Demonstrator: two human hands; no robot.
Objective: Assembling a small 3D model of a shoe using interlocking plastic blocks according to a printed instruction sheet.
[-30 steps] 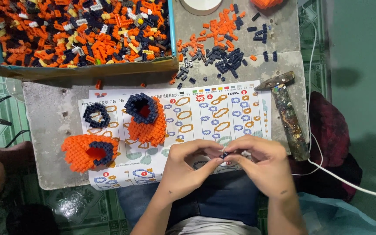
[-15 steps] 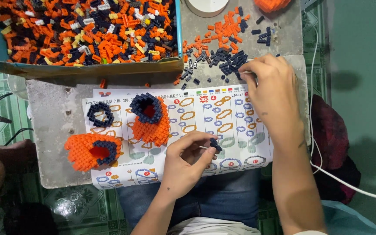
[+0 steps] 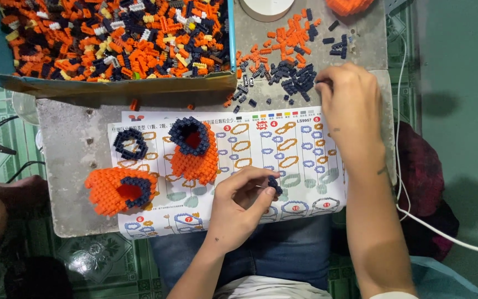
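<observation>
Concrete slab (image 3: 67, 138) over green patterned floor tiles serves as the bench. At ten o'clock a cardboard tray (image 3: 112, 86) holds orange and dark bricks. Below it an instruction sheet (image 3: 305, 149) carries an orange brick build (image 3: 118, 190) at eight o'clock, a dark ring (image 3: 130, 143) and a second orange build (image 3: 195, 150). The left hand (image 3: 239, 207) pinches a small dark brick piece (image 3: 275, 185) at centre; its axis is too small to tell. The right hand (image 3: 352, 111), at two o'clock, curls fingers into the loose dark bricks (image 3: 297, 77); whether it grips any, I cannot tell.
</observation>
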